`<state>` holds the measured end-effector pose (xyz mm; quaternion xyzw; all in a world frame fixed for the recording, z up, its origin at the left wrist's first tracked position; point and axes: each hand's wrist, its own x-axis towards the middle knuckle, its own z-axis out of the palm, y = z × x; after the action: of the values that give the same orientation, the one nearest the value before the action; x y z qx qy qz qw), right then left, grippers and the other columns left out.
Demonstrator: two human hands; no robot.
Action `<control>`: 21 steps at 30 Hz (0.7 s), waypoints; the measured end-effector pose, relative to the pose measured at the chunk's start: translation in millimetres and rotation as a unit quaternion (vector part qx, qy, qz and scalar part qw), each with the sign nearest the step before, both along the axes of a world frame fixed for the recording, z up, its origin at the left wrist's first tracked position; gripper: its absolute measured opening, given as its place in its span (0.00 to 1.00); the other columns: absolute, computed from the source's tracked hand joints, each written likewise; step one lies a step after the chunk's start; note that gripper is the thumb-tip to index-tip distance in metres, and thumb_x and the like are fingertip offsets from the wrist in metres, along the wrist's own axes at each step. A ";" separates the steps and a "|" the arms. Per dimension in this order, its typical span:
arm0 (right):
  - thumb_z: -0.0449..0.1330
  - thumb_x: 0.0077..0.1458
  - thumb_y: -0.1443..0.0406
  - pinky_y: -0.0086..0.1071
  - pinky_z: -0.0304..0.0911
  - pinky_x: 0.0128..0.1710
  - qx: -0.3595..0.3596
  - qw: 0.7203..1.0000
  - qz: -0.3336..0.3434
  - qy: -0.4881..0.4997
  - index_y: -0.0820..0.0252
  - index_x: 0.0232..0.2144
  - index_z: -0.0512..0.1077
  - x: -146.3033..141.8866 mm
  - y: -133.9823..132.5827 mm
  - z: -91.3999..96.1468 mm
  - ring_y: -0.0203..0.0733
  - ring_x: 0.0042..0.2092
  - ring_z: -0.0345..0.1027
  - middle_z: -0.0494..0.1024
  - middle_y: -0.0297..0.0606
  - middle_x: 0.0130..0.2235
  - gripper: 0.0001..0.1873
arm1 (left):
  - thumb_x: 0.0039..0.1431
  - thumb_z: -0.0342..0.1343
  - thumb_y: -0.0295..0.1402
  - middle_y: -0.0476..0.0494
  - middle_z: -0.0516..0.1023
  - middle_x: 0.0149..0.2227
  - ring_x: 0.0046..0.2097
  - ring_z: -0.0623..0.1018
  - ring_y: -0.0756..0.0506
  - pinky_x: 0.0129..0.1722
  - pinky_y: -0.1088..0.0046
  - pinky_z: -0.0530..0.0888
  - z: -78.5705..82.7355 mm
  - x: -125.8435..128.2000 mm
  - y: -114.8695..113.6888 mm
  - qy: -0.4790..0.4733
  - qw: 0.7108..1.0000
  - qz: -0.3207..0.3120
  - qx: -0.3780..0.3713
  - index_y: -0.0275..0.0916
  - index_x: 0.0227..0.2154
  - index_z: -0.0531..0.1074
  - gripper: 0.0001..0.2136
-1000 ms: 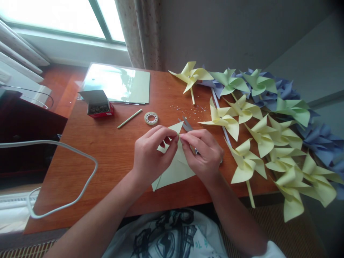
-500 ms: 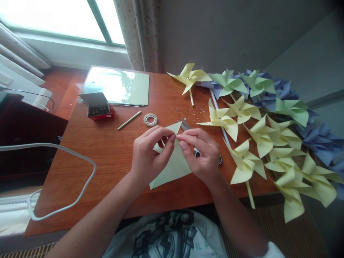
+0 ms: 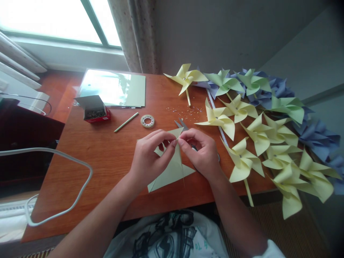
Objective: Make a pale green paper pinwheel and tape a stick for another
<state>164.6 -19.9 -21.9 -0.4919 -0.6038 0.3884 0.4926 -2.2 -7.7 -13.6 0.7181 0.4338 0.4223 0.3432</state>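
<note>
My left hand [image 3: 151, 154] and my right hand [image 3: 202, 150] meet over a pale yellow cut paper sheet [image 3: 172, 170] on the wooden table [image 3: 107, 157]. Both pinch the paper's flaps together at one spot between my fingertips. One pointed flap sticks up behind my fingers. Grey scissors [image 3: 182, 124] lie just beyond my right hand, their handles hidden under it.
Several finished yellow, green and blue paper pinwheels [image 3: 258, 132] fill the table's right side. A tape roll [image 3: 147, 121], a green stick [image 3: 126, 122], a red box of pins [image 3: 94, 109] and a stack of green paper [image 3: 115, 89] lie at the back left. A white cable [image 3: 67, 157] loops at the left.
My hands and the paper have stayed nearly in place, the fingertips drawing closer together on the flaps. The view has shifted slightly.
</note>
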 end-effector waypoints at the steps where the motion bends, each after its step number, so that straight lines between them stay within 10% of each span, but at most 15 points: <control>1: 0.63 0.59 0.68 0.31 0.71 0.36 -0.004 1.000 0.000 0.002 0.56 0.33 0.76 0.1 -0.3 0.3 0.38 0.35 0.73 0.77 0.33 0.33 0.03 | 0.61 0.58 0.25 0.49 0.73 0.28 0.30 0.72 0.50 0.31 0.74 0.70 -0.1 -0.1 0.0 -0.006 1.000 -0.004 -0.008 0.36 0.32 0.75 0.03; 14: 0.61 0.62 0.63 0.34 0.73 0.40 -0.044 0.993 -0.062 -0.088 0.56 0.42 0.76 19.4 -3.5 8.8 0.42 0.40 0.77 0.82 0.37 0.40 0.07 | 0.61 0.59 0.29 0.48 0.76 0.29 0.31 0.74 0.50 0.33 0.75 0.72 -5.0 -2.4 0.2 -0.063 0.995 0.011 -0.082 0.38 0.33 0.75 0.02; 21: 0.63 0.58 0.66 0.47 0.70 0.46 -0.044 0.887 -0.087 -0.452 0.63 0.44 0.75 44.5 -40.5 5.0 0.56 0.45 0.75 0.80 0.47 0.44 0.11 | 0.61 0.60 0.29 0.48 0.78 0.30 0.32 0.75 0.50 0.34 0.75 0.73 -4.4 -4.9 -0.4 -0.067 0.994 0.027 -0.084 0.38 0.34 0.77 0.02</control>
<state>209.1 -60.3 -16.9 -0.6856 -0.6986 0.1054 0.1758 -7.2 -8.1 -18.0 0.6451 0.4630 0.4405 0.4189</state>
